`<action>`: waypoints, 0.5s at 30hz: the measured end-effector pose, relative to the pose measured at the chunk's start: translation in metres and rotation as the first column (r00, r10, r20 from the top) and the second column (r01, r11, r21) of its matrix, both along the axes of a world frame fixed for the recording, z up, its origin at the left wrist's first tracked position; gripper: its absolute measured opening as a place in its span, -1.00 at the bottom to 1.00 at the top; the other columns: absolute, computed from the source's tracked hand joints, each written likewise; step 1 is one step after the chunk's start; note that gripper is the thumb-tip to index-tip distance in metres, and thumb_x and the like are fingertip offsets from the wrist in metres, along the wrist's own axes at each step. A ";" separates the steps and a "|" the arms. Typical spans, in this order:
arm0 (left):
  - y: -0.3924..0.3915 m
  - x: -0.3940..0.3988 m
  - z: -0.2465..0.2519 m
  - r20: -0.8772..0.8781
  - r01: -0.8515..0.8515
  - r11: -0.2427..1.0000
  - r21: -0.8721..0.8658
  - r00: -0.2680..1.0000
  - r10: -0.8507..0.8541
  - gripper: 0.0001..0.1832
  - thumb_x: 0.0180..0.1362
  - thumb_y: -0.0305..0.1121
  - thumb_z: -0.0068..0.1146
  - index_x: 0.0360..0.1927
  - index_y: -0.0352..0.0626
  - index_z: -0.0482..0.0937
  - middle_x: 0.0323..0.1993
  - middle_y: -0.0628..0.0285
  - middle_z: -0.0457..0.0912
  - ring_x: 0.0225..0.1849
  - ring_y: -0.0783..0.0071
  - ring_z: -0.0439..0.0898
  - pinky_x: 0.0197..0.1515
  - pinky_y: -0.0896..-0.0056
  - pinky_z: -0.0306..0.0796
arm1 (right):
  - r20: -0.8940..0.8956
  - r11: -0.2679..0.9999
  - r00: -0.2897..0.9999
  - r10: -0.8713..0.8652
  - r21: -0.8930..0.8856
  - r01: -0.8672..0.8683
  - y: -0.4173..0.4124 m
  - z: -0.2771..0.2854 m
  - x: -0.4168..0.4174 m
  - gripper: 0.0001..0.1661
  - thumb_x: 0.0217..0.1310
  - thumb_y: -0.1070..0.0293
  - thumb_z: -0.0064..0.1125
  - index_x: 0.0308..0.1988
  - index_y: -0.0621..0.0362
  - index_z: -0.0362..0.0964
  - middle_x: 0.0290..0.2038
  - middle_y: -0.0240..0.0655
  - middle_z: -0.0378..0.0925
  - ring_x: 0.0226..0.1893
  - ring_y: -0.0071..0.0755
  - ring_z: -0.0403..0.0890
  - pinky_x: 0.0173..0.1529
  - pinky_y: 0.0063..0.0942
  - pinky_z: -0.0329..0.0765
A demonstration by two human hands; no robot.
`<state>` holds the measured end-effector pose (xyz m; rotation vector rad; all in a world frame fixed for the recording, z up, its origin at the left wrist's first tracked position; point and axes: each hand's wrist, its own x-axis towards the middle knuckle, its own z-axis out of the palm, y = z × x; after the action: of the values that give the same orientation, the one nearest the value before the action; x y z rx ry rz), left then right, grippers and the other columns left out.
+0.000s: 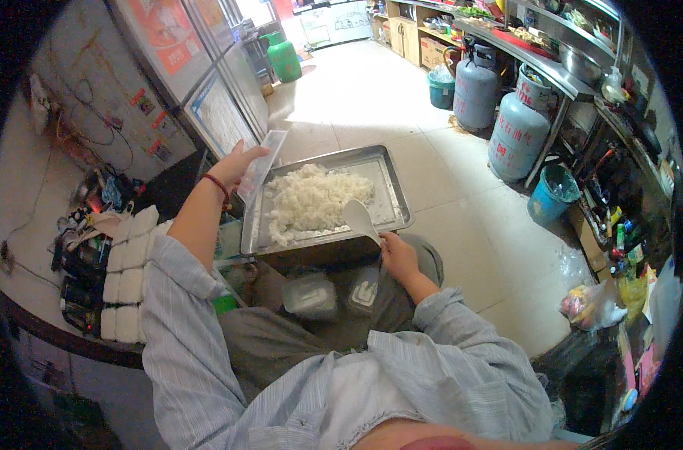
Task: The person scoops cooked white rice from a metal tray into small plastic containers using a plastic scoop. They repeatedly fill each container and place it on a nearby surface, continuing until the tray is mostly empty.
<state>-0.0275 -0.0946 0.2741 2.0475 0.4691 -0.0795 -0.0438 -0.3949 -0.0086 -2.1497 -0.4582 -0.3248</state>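
A rectangular metal tray (400, 194) lies in front of me with a broad heap of cooked white rice (319, 197) on it, mostly toward its left. My left hand (244, 164) grips a translucent plastic container (261, 169), tilted over the tray's left edge. In my right hand (398, 256) is the handle of a white rice spoon (359, 216); its bowl rests at or just above the right side of the rice. Below the tray, near my knees, sit a clear plastic container (310, 295) and a second, smaller-looking one (365, 289).
Stacked white packs (128, 275) stand on a surface at left. Gas cylinders (518, 135) and a blue bin (552, 194) stand at right under a metal counter (577, 79). A green cylinder (283, 58) stands further off. Plastic bags (591, 306) lie at lower right.
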 end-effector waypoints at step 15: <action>0.028 -0.003 -0.033 -0.032 -0.034 0.993 -0.110 0.999 0.031 0.15 -0.17 0.02 0.17 0.30 -0.08 -0.42 0.10 -0.08 0.22 -0.08 0.13 0.42 -0.25 0.07 0.41 | 0.039 1.000 0.999 0.025 0.000 -0.025 -0.001 0.004 -0.001 -0.80 0.10 0.38 -0.06 -0.20 0.09 0.36 -0.33 -0.11 0.50 -0.36 0.03 0.51 -0.30 -0.17 0.44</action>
<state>-0.0306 -0.0669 0.2415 1.9316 0.5060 -0.1144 -0.0443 -0.3958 -0.0041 -2.1384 -0.5063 -0.3534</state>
